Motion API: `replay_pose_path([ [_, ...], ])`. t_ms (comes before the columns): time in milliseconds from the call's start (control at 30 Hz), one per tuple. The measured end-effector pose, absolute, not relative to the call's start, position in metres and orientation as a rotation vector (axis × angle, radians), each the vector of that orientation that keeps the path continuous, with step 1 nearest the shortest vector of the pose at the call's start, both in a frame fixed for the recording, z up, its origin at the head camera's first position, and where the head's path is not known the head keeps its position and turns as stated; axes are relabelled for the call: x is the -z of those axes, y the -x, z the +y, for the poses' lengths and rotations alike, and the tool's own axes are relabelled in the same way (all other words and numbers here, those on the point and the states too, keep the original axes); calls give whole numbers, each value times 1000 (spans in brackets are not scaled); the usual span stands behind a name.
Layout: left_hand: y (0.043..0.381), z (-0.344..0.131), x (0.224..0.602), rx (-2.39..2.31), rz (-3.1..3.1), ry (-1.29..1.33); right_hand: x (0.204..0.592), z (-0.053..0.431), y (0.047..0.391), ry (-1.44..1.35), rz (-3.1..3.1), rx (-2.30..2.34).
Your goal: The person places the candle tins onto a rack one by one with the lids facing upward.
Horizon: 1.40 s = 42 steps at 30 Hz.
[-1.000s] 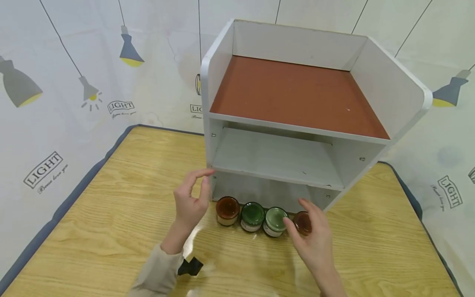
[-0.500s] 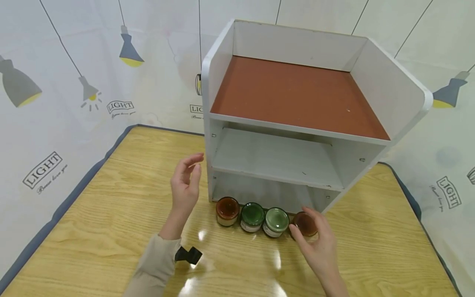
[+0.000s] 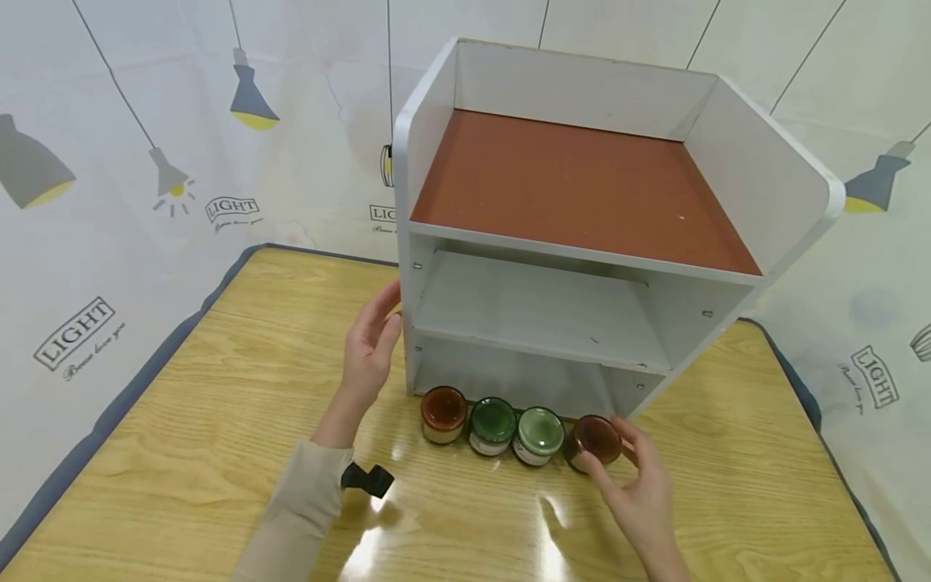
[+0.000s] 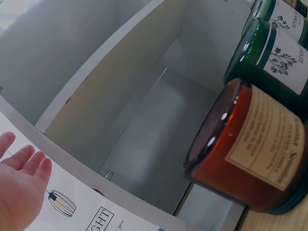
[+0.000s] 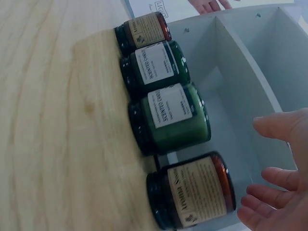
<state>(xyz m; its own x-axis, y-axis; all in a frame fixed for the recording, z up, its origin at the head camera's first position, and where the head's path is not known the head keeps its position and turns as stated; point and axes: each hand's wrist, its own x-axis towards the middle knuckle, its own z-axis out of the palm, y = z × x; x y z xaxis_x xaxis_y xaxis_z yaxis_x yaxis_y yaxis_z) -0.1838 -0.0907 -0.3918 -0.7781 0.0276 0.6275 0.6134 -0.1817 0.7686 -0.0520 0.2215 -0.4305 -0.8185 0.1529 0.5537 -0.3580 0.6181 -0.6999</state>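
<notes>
Left hand [image 3: 369, 347] has neared a smooth cabinet [image 3: 585, 190], right hand [image 3: 640, 489] a round glass jar [image 3: 598, 438], both hands unclenched.

From my remote station I read, in the head view, a boxed LIGHT over script ending "love you" at nine o'clock on the backdrop [image 3: 313, 153]; the box recurs towards ten and just past three. Right wrist view: the light green jar [image 5: 178, 120] at centre and the dark green jar [image 5: 156, 70] at twelve are lettered SCENTED CANDLE; the brown jar [image 5: 195, 192] at five shows "Aroma Sens", the rest blurred. Left wrist view: a cropped "GHT" at seven; I cannot resolve the amber jar's [image 4: 260, 144] fine print.
</notes>
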Motion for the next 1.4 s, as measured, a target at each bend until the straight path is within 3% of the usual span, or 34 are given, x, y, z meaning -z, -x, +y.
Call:
replay_pose_path([
  [200,190,-92,389,2026,-1740,771,436,227,50,32,-2369,-1201],
  [667,199,-92,386,2063,-1740,778,447,234,53,169,-2473,-1320],
  [1400,203,-93,386,2051,-1791,735,466,239,63,193,-2567,-1356],
])
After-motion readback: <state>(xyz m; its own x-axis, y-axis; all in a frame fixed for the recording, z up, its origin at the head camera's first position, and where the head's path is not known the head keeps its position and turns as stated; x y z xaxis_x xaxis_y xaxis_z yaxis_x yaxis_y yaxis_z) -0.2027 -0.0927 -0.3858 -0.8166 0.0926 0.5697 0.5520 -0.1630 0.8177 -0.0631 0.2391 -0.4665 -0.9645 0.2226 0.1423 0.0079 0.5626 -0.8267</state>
